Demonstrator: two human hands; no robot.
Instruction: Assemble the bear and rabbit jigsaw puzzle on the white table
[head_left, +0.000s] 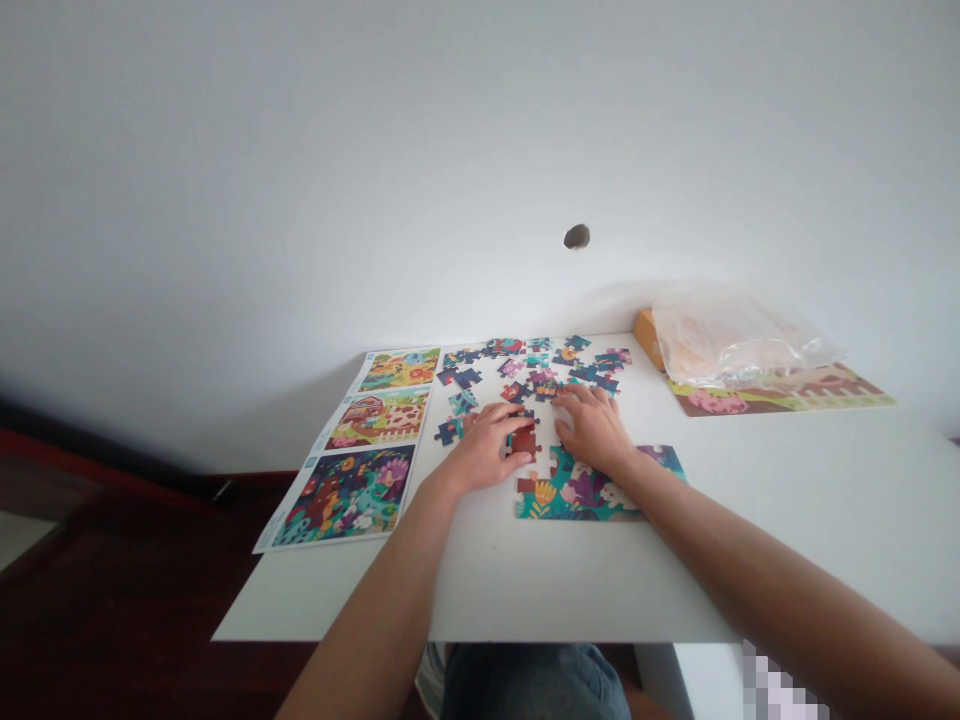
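Joined puzzle pieces with teal, purple and yellow plants (pixel 555 495) lie on the white table below my hands. My left hand (pixel 489 445) has its fingers and thumb around a small reddish-brown puzzle section (pixel 523 446), just above the joined part's left end. To the right, my right hand (pixel 592 425) rests with fingers reaching over loose pieces; its forearm crosses the joined part. Whether its fingertips grip a piece is too small to tell. Loose dark blue, purple and teal pieces (pixel 469 377) are scattered beyond both hands.
A reference sheet (pixel 375 415) with three pictures lies at the left. At the right back, a clear plastic bag (pixel 739 340) covers part of an orange box (pixel 648 338) and a farm-picture puzzle (pixel 795 392). The wall (pixel 465 200) stands behind the table (pixel 810 510).
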